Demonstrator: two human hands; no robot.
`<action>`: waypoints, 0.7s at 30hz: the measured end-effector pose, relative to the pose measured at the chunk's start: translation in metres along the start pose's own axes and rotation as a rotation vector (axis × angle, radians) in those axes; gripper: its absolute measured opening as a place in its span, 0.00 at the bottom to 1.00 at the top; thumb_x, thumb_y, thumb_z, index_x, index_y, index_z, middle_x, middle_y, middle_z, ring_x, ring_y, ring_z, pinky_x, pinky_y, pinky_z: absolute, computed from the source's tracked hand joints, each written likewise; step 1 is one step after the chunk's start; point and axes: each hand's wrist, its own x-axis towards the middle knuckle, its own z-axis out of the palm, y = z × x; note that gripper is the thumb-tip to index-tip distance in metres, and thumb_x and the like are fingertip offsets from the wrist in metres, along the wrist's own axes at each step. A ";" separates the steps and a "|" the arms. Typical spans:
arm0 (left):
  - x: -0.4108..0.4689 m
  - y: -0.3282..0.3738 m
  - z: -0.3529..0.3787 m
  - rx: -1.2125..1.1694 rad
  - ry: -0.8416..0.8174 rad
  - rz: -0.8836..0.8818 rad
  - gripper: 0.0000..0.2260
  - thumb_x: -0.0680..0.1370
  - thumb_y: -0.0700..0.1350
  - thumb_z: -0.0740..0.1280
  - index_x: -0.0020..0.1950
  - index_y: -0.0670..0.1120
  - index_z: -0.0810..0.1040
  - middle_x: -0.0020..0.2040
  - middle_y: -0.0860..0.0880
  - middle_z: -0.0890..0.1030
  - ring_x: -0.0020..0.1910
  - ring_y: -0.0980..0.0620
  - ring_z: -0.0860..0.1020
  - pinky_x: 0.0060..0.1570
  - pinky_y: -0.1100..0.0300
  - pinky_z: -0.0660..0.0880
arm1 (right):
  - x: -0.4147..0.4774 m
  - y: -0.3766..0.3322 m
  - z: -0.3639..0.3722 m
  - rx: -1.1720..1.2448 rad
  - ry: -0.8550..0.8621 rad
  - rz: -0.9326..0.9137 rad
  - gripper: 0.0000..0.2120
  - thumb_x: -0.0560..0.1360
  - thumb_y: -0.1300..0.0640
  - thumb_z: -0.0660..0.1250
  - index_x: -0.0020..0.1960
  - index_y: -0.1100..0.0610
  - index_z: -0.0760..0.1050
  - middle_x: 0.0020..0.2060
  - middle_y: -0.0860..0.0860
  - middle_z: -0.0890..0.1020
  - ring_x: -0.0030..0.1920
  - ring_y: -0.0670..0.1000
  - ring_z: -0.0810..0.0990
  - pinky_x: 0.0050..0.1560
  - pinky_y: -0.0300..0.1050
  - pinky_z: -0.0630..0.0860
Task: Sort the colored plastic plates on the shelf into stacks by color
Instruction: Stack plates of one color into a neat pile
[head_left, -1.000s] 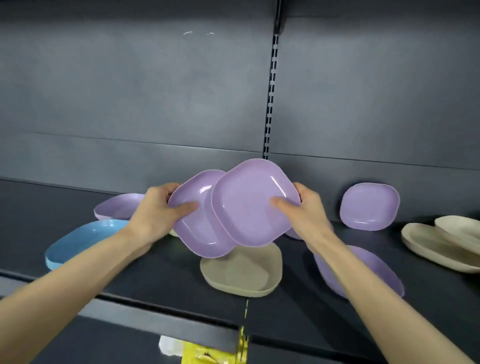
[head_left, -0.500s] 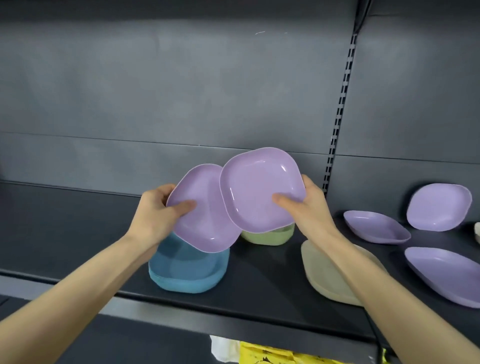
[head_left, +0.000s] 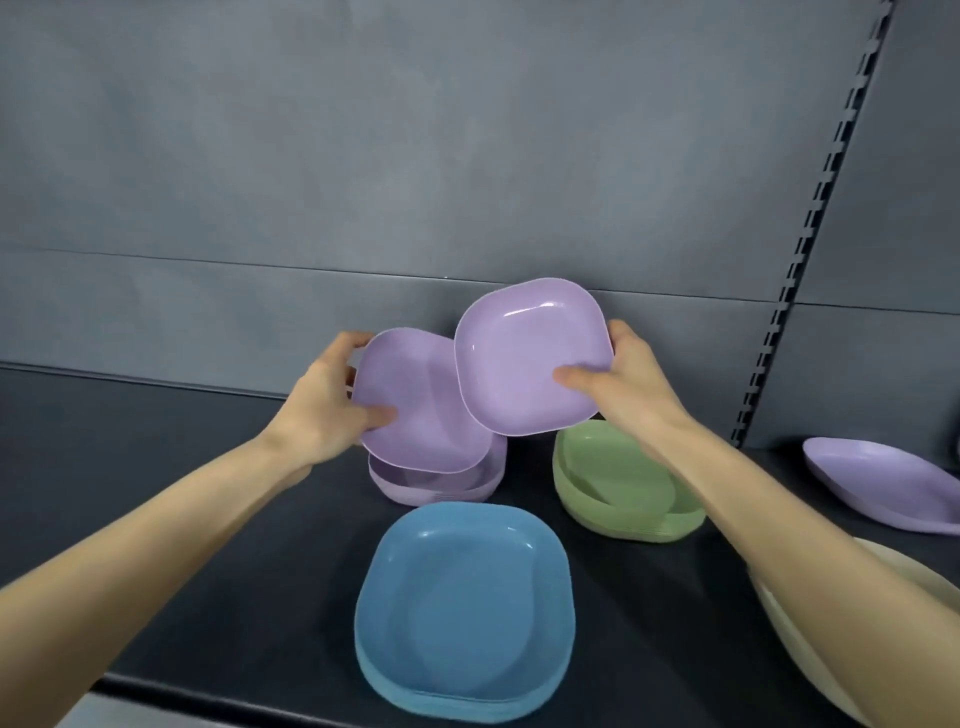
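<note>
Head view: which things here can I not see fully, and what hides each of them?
All in the head view:
1. Purple stack: mostly covered by the held plate in the left hand; plate count unreadable.
2. Green stack: right side behind the right forearm.
3. Beige plate: covered by that forearm, cut off by the frame's edge.
4. Loose purple plate: cut off by the right edge.

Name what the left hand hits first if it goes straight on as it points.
Likely the purple plate in the right hand; the left hand's own plate overlaps it in view. Depth is unclear: it might pass behind and reach the back panel.
</note>
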 end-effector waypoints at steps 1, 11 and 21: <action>0.005 -0.004 0.000 0.009 -0.041 0.011 0.32 0.70 0.32 0.70 0.68 0.55 0.65 0.51 0.46 0.78 0.50 0.45 0.78 0.41 0.55 0.78 | 0.003 0.002 0.003 -0.019 -0.007 0.005 0.18 0.71 0.63 0.69 0.58 0.57 0.68 0.51 0.51 0.77 0.50 0.53 0.77 0.45 0.46 0.74; 0.051 -0.043 0.007 0.259 -0.312 0.060 0.37 0.67 0.38 0.75 0.71 0.56 0.64 0.58 0.51 0.76 0.57 0.47 0.76 0.58 0.53 0.74 | 0.026 0.017 0.024 -0.148 0.005 0.017 0.30 0.69 0.66 0.70 0.67 0.52 0.65 0.55 0.47 0.75 0.57 0.53 0.74 0.52 0.45 0.72; 0.065 -0.056 0.015 0.352 -0.449 0.121 0.49 0.63 0.55 0.78 0.76 0.48 0.55 0.68 0.49 0.63 0.69 0.51 0.64 0.66 0.59 0.65 | 0.034 0.018 0.045 -0.156 0.001 0.063 0.30 0.69 0.67 0.70 0.67 0.51 0.65 0.54 0.47 0.76 0.55 0.52 0.76 0.51 0.45 0.75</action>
